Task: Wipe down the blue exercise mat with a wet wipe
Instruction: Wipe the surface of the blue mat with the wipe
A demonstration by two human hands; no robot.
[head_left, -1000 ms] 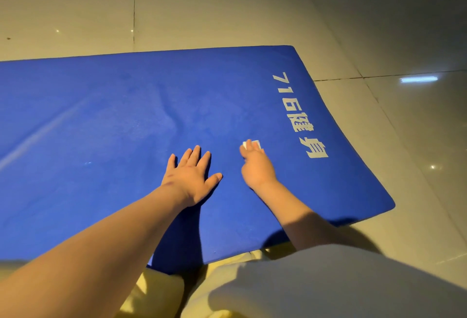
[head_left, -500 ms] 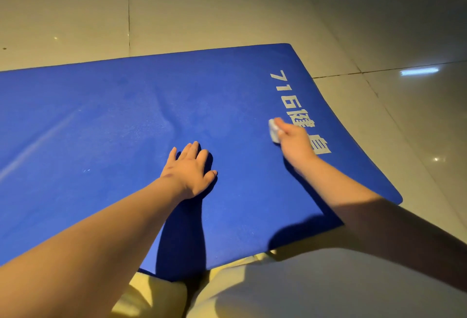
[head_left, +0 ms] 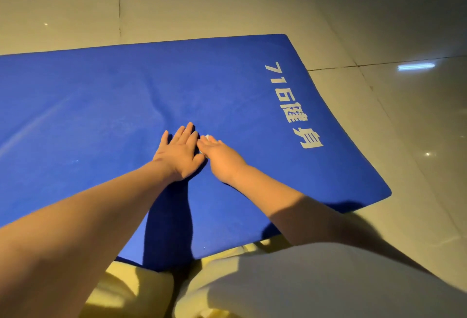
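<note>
1. Currently the blue mat [head_left: 101, 115] lies flat on the tile floor [head_left: 227, 1]. Its long axis runs left–right across the view. The left part runs out of frame, and the right end with the white lettering [head_left: 290, 102] is in view.
2. Wet wipe [head_left: 207, 138] is on the mat under the right hand [head_left: 223, 159], at the fingertips. Only a small white edge shows, just beside the left hand [head_left: 178, 153].
3. Right hand: palm down, fingers look straight, pressing the wipe onto the mat rather than pinching it. Thumb is hidden.
4. Left hand: flat, fingers extended, holding nothing, braced on the mat. The two hands meet at the fingers; can't tell if they're touching or just apart.
5. Key relation: most of the mat's length lies left of the wipe, and the left hand sits directly in that path. The lettered end is to the right, with no hand on it.
6. Judgement: a stroke to the right or away is open. A leftward stroke needs the left hand lifted first. Right forearm comes in diagonally from the lower right, so it has reach toward the lettering.
</note>
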